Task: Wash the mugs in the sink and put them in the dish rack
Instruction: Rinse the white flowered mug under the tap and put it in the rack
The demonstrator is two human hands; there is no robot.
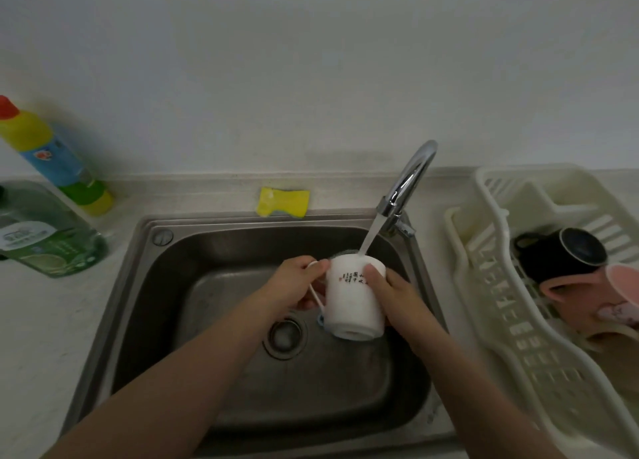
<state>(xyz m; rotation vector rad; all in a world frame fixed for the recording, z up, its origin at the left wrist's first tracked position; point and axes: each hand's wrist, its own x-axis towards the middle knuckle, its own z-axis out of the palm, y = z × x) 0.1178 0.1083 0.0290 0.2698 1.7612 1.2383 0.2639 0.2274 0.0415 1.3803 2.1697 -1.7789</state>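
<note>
Nearest us, our two forearms reach in over the front edge of the stainless steel sink, whose drain sits just below our wrists. Above the basin we hold a white mug with small dark characters printed on its side, tilted so its mouth points away from us and its base faces us. Our left hand has its fingers curled round the mug's thin handle, thumb near the rim. Our right hand wraps the mug's right side, thumb pressed on the wall near the print. A stream of water falls from the chrome faucet onto the mug's rim.

To our right on the tabletop stands a cream plastic dish rack; in it a black mug lies upside down, and a pink mug lies touching it, nearer to us.

To the left we see a green dish soap bottle and, behind it, a yellow and blue cleaner bottle with a red cap. A yellow sponge leans behind the sink against the wall.
</note>
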